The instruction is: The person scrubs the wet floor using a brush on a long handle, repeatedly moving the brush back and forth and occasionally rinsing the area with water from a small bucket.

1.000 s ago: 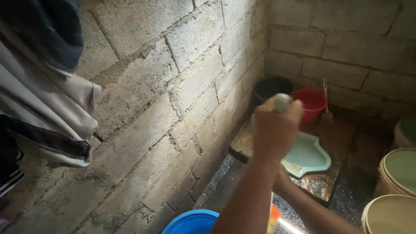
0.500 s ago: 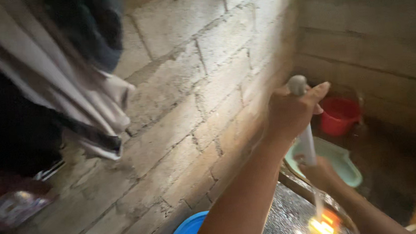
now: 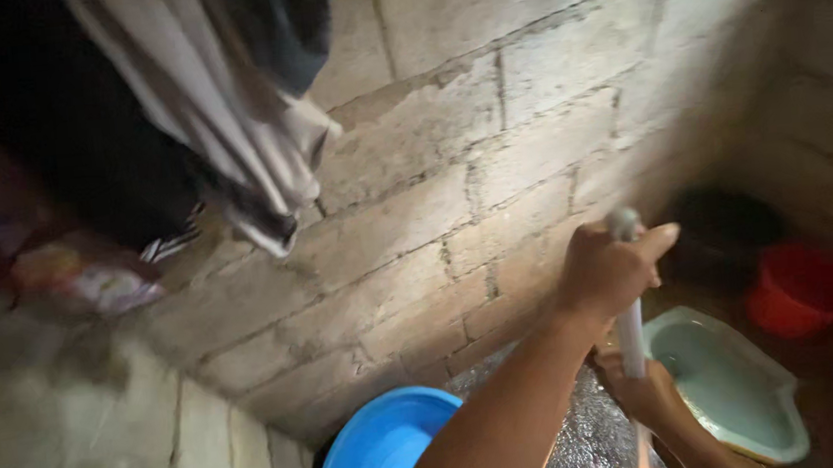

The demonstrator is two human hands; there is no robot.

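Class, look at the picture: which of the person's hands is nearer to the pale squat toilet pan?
The right hand, low on the white handle, sits just beside the toilet pan's rim. The left hand grips the handle's top, higher up and farther from the pan.

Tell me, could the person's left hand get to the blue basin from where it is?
Probably yes. The left hand grips the top of the white handle, so it would have to let go first. The blue basin sits open below the forearm by the block wall, with nothing visible between.
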